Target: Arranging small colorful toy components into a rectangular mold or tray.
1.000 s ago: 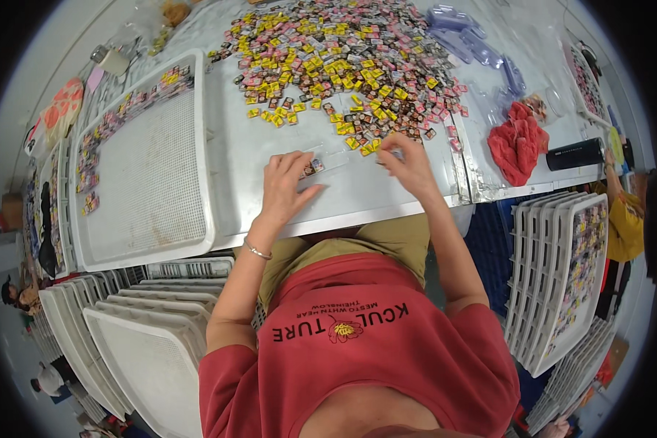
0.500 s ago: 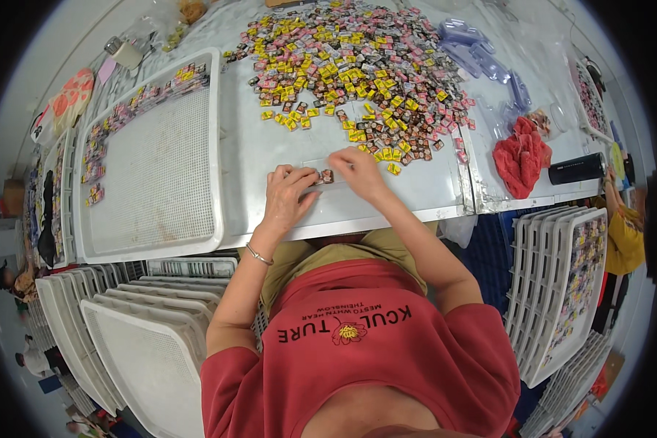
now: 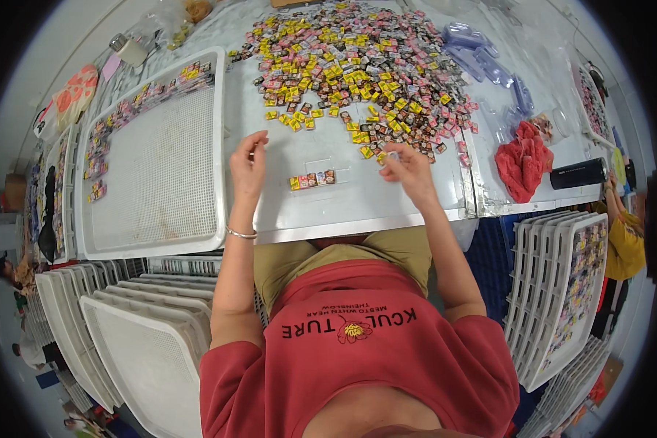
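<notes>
You are holding your left hand above the table, just beside the right edge of a white mesh tray, with its fingers loosely bent and a little apart and nothing showing between them. A metal bracelet is circling that wrist. Your right hand is hovering by the near edge of a big pile of small coloured pieces; its thumb and fingertips are bending toward each other, but whether they are pinching a piece or only reaching beside one, I cannot tell. Between your two hands, touched by neither, a short row of pieces is lying on the table, yellow at its left end, with a clear plastic case showing around it; how deeply the row is sitting in the case is too faint to make out. Small packs are lining the far and left sides of the mesh tray. Toward your right, pale purple plastic cases are lying beside the pile, and nearer you a crumpled red cloth is resting next to a black bottle that is lying on its side. Stacked white trays are standing below the table on your left.
</notes>
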Action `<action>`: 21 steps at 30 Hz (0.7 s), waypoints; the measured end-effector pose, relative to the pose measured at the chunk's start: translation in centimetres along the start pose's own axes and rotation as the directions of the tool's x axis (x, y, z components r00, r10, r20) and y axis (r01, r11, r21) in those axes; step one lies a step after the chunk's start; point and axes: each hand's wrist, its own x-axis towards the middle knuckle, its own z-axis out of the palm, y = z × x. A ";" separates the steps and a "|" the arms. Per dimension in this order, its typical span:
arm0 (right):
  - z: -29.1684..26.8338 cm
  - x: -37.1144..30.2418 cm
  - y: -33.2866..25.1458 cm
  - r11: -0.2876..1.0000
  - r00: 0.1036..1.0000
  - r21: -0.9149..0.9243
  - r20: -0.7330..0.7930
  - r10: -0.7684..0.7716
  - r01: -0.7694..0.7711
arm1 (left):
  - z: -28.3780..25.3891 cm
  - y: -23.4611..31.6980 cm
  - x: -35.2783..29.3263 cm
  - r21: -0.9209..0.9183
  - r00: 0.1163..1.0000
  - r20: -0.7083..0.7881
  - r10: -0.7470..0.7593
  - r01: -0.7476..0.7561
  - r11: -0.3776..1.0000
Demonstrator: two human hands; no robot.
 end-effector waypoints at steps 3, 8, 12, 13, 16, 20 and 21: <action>-0.2 0.2 0.1 0.987 1.000 0.164 -0.019 0.003 0.000 | -0.3 -0.5 -0.9 -0.023 0.997 0.035 -0.064 0.065 0.998; 1.4 -1.7 2.1 0.948 0.987 0.310 0.159 0.019 -0.069 | 4.1 2.1 -0.4 0.094 0.975 0.175 0.139 -0.157 0.983; 2.6 -2.8 3.0 0.930 0.975 0.301 0.134 0.179 -0.212 | 8.9 2.3 4.6 0.308 0.894 0.228 0.385 -0.442 0.843; 2.9 -3.0 3.4 0.931 0.976 0.303 0.129 0.173 -0.205 | 9.7 2.1 5.6 0.306 0.891 0.230 0.391 -0.448 0.840; 2.8 -3.6 3.8 0.909 0.996 0.410 0.078 0.046 -0.074 | 11.8 1.7 7.7 0.573 0.897 0.215 0.386 -0.436 0.694; 2.7 -3.6 4.2 0.979 0.999 0.204 0.048 0.012 -0.021 | 12.7 1.2 8.9 0.585 0.953 0.250 0.171 -0.289 0.757; 3.0 -3.5 3.8 0.995 0.999 0.100 0.033 -0.009 0.006 | 12.7 1.3 8.9 0.586 0.952 0.252 0.174 -0.293 0.755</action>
